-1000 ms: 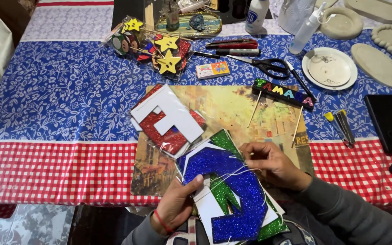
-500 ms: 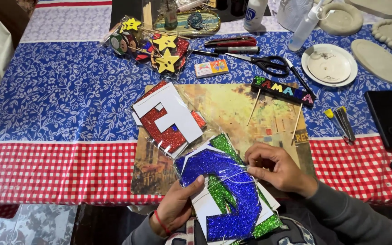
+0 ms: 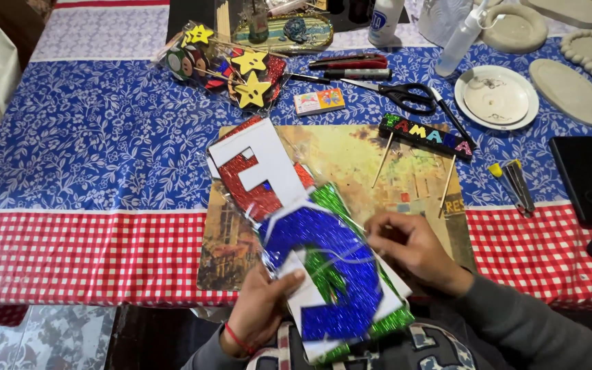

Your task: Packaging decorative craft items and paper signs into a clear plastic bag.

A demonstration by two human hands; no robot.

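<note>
A table spread with a blue floral cloth (image 3: 90, 137) edged in red-and-white check fills the view, with a printed picture board (image 3: 351, 157) lying at its near middle. Over the near edge of that board, the blue glitter shape (image 3: 330, 267), backed by white card and green glitter, is held tilted between 2 hands. The left hand (image 3: 262, 308) grips its near left edge, thumb on top of the white backing and fingers curled beneath. The right hand (image 3: 412, 247) rests at its right edge, fingertips pinched narrow on a thin pale thread (image 3: 340, 257) that crosses the blue surface. Just beyond, touching the blue shape's far left corner, lies a red glitter letter (image 3: 255, 181) on white card. Farther right on the board sits a dark sign on 2 sticks (image 3: 426, 136). Farther still lie black scissors (image 3: 405, 96), yellow stars (image 3: 251, 75), a white plate (image 3: 496, 96), and at far right a black phone (image 3: 584, 178).
</note>
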